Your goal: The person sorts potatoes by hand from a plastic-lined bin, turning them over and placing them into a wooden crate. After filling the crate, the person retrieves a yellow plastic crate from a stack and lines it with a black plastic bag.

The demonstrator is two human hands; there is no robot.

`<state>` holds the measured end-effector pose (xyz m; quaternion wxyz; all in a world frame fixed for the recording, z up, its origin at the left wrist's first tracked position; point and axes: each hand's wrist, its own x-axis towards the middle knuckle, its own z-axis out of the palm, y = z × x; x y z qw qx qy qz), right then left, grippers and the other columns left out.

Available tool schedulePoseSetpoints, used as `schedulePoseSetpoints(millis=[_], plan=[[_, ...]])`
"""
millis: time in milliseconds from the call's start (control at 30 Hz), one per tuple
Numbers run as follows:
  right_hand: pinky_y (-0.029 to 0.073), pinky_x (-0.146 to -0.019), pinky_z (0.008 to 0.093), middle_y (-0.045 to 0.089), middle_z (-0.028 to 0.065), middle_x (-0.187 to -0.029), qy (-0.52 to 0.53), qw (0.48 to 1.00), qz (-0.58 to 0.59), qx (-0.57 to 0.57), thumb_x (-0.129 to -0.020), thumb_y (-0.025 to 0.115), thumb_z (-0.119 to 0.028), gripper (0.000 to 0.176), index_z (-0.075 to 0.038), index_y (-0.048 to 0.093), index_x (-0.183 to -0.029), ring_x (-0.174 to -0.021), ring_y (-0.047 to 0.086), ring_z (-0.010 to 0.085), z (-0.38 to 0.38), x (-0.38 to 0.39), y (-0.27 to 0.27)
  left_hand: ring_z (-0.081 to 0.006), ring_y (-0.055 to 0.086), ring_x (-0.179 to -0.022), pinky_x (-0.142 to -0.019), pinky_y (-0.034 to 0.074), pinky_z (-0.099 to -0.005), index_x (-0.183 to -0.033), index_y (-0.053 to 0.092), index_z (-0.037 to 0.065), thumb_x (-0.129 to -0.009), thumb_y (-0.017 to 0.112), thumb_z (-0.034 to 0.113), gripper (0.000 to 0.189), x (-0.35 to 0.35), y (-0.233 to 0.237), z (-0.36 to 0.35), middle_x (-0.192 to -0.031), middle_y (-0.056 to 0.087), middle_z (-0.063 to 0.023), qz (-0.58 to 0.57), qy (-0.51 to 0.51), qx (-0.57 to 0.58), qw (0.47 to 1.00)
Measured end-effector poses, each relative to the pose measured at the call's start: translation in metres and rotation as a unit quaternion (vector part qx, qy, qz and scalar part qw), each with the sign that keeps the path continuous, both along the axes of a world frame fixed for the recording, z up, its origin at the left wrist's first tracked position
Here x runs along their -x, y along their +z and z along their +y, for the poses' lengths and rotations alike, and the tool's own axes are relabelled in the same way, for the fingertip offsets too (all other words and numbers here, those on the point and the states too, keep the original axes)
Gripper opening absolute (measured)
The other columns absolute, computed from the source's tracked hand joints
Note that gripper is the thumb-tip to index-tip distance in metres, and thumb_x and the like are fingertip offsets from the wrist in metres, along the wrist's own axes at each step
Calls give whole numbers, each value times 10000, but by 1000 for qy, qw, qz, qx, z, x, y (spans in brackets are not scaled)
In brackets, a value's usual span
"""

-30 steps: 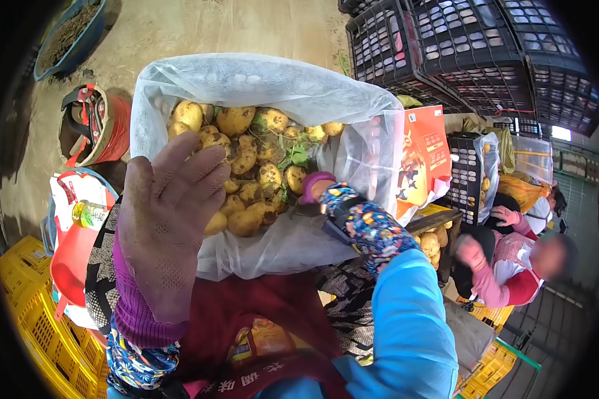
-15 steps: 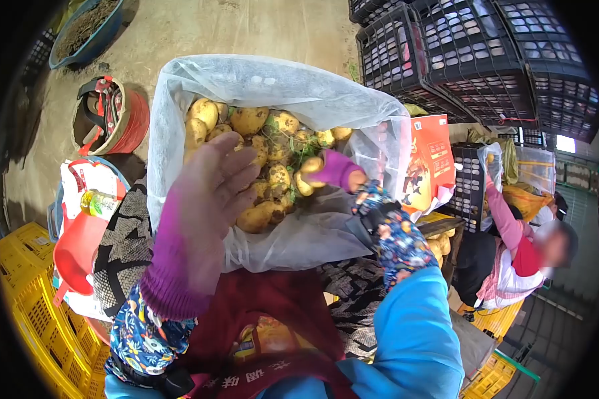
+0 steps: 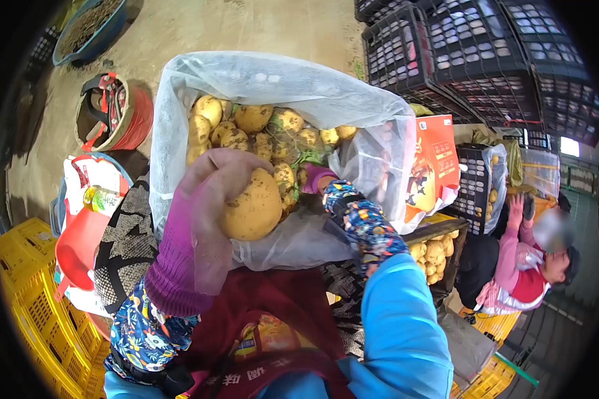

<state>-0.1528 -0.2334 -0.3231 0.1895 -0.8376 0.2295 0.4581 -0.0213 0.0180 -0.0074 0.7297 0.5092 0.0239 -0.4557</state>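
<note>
A crate lined with white translucent sheet [image 3: 279,70] holds soil-marked potatoes [image 3: 254,118] and some green stems [image 3: 307,157]. My left hand [image 3: 213,179], in a purple glove with a filmy cover over it, is wrapped round a large yellow potato [image 3: 253,207] above the crate's near left part. Deeper in the crate, beside the potatoes and stems, my right hand [image 3: 316,178] reaches in, also purple-gloved. Its fingers are mostly hidden among the potatoes and by the sleeve, so its grip cannot be made out.
Black crates [image 3: 472,60] are stacked at upper right. A red box [image 3: 436,156] and a crate of potatoes [image 3: 436,256] stand right of the liner. Another person [image 3: 522,266] sits at far right. Yellow crates [image 3: 40,299], a red scoop [image 3: 80,249] and a bucket [image 3: 134,120] are at left.
My left hand has gone from open and empty to holding a large potato. My right hand has moved left and lower among the potatoes. The other person's hands have come together, raised.
</note>
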Motion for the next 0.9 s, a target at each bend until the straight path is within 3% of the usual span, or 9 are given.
schedulePoseSetpoints(millis=[33, 167, 233, 400, 467, 633, 667, 800, 900], plan=[[474, -937, 407, 595, 186, -1224, -1, 998, 60, 34, -663, 783, -403, 792, -105, 468, -1325, -1135, 576, 332, 2, 1, -12, -109, 567, -927, -809, 471, -249, -992, 599, 15, -929, 517, 195, 208, 0, 4, -2, -972, 612, -69, 15, 9, 5, 1000], [487, -903, 408, 591, 202, -1212, -43, 995, -63, 57, -599, 828, -380, 867, -35, 440, -1294, -1106, 589, 342, -1, 11, -30, -175, 597, -925, -830, 496, -291, -1079, 532, 22, -933, 508, 395, 401, -3, 3, -6, -1023, 618, -138, 6, -38, -14, 999], [481, -881, 402, 600, 220, -1101, -200, 962, -179, -40, -599, 833, -398, 836, 19, 453, -1216, -1006, 604, 348, -2, 7, 12, -135, 583, -935, -838, 476, -260, -1078, 564, 11, -942, 549, 303, 323, -1, 4, -8, -1003, 620, -91, 8, -28, -9, 1000], [486, -767, 292, 583, 93, -951, -271, 813, -484, -175, -750, 774, -265, 532, -6, 468, -1098, -885, 577, 157, 8, -19, 147, -134, 555, -1017, -897, 449, -266, -1256, 491, -5, -906, 635, 233, 447, 20, -16, -11, -1118, 586, -88, -15, -66, -63, 996], [482, -764, 292, 575, 85, -931, -249, 787, -535, -180, -763, 759, -252, 478, -18, 469, -1063, -862, 573, 149, 25, -23, 208, -147, 539, -1057, -921, 440, -283, -1324, 443, -3, -892, 655, 239, 539, 34, -28, -16, -1168, 564, -95, -37, -80, -102, 991], [477, -748, 295, 594, 91, -890, -300, 714, -587, -238, -850, 647, -186, 247, -17, 506, -965, -846, 580, 145, 70, -12, 278, -155, 527, -1108, -962, 423, -297, -1341, 433, -12, -866, 677, 241, 591, 48, -29, -13, -1208, 556, -99, -111, -135, 71, 982], [498, -794, 265, 639, 121, -994, -312, 713, -561, -282, -914, 558, -133, 216, 13, 471, -1046, -906, 595, 121, 71, -7, 287, -152, 527, -1109, -961, 424, -295, -1341, 434, -13, -865, 676, 236, 589, 47, -22, -11, -1215, 555, -99, -104, -150, 85, 980], [503, -763, 321, 660, 121, -991, -192, 776, -601, -9, -889, 601, -203, 394, -12, 492, -1217, -853, 639, 203, 96, 16, 318, -152, 526, -1120, -964, 426, -297, -1325, 455, -10, -849, 674, 174, 555, 47, -13, -5, -1232, 552, -96, -182, -180, 65, 964], [504, -757, 352, 656, 150, -941, -180, 822, -541, 18, -878, 606, -256, 342, -20, 573, -1123, -822, 642, 268, 99, 25, 320, -164, 524, -1138, -976, 423, -306, -1318, 471, 12, -818, 691, 122, 556, 50, -21, 0, -1240, 554, -96, -201, -196, 72, 957]])
